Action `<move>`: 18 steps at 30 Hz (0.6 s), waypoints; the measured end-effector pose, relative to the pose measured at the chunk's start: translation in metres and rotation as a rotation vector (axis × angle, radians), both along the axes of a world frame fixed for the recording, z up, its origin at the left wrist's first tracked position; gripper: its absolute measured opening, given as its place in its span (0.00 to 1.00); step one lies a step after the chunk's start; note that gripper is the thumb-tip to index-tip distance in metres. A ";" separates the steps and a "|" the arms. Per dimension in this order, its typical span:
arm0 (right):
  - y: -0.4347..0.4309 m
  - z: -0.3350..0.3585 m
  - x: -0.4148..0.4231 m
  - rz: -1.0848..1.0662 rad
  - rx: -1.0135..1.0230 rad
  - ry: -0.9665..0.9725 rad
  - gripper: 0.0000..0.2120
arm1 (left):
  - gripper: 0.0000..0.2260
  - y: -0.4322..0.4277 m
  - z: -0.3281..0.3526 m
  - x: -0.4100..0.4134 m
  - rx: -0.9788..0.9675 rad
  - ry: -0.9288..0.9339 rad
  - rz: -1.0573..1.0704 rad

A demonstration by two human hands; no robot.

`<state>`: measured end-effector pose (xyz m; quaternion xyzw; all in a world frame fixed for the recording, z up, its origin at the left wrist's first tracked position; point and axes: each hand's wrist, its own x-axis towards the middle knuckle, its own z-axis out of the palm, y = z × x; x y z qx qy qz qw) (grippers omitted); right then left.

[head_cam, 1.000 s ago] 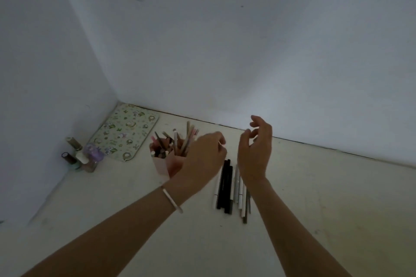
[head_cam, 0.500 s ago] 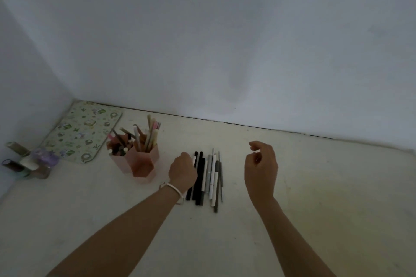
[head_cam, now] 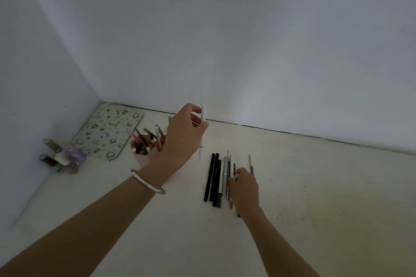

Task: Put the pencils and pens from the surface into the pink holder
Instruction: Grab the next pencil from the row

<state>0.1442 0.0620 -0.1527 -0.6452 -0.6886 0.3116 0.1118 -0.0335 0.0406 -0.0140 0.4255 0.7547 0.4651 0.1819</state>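
My left hand [head_cam: 181, 136] is raised above the surface, pinching a thin white pen [head_cam: 201, 135] that hangs nearly upright. Behind and left of it stands the pink holder [head_cam: 142, 159], mostly hidden by my wrist, with several pens and pencils sticking out of it. To the right a row of black, grey and white pens [head_cam: 217, 179] lies on the cream surface. My right hand [head_cam: 244, 188] rests low on the right end of that row, its fingers closed on a thin grey pen [head_cam: 250, 165].
A flowered mat [head_cam: 108, 130] lies in the back left corner. Small bottles [head_cam: 64, 157] stand against the left wall. White walls close the surface at the back and left. Bare cream surface stretches to the right and towards me.
My left hand has lifted off the row with the white pen and moved up towards the holder. My right hand has dropped onto the right end of the row.
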 end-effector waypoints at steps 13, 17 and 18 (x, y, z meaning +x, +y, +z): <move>0.015 0.054 -0.014 -0.093 0.258 0.443 0.37 | 0.16 -0.023 0.023 -0.056 0.212 0.108 0.163; 0.025 0.087 -0.041 -0.054 0.436 0.677 0.37 | 0.16 -0.033 0.013 -0.080 0.155 0.237 0.201; 0.024 0.090 -0.049 -0.038 0.462 0.715 0.35 | 0.16 -0.035 0.006 -0.081 0.121 0.271 0.196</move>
